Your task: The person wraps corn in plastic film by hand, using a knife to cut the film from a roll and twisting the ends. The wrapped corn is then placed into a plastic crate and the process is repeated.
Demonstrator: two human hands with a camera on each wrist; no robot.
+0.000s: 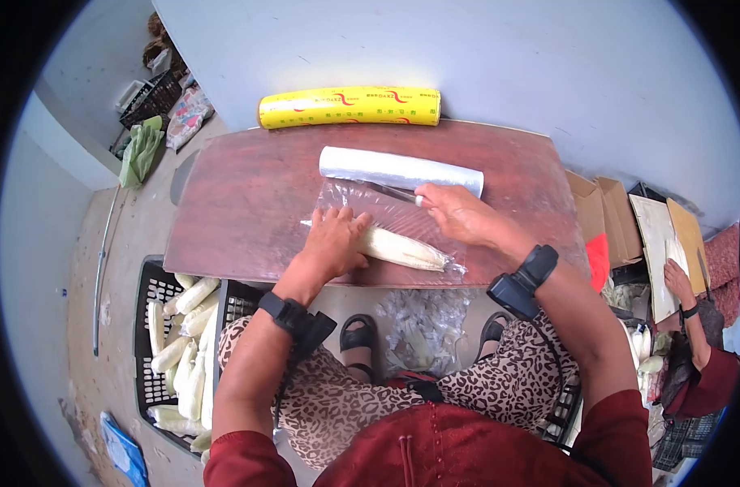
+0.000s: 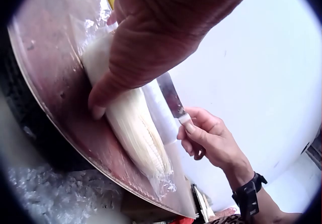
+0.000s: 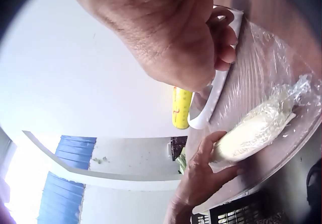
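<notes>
A pale husked corn cob [image 1: 402, 248] lies on clear film [image 1: 355, 197] near the table's front edge, plastic gathered around its right tip. The left hand [image 1: 334, 242] grips its left end, thumb on the near side, as the left wrist view also shows at the cob [image 2: 132, 118]. Behind the cob, the right hand [image 1: 461, 214] holds a knife by its pale handle; the blade [image 2: 171, 94] points left along the film roll [image 1: 398, 169]. The right hand [image 3: 176, 38] hides most of the knife in the right wrist view.
A yellow printed roll [image 1: 349, 107] lies at the table's [image 1: 232, 195] back edge against the wall. Black crates of corn [image 1: 193, 365] stand below left. Scrap film [image 1: 425, 325] lies on the floor between the feet. Another person's hand [image 1: 677, 280] and cardboard [image 1: 609, 215] are at right.
</notes>
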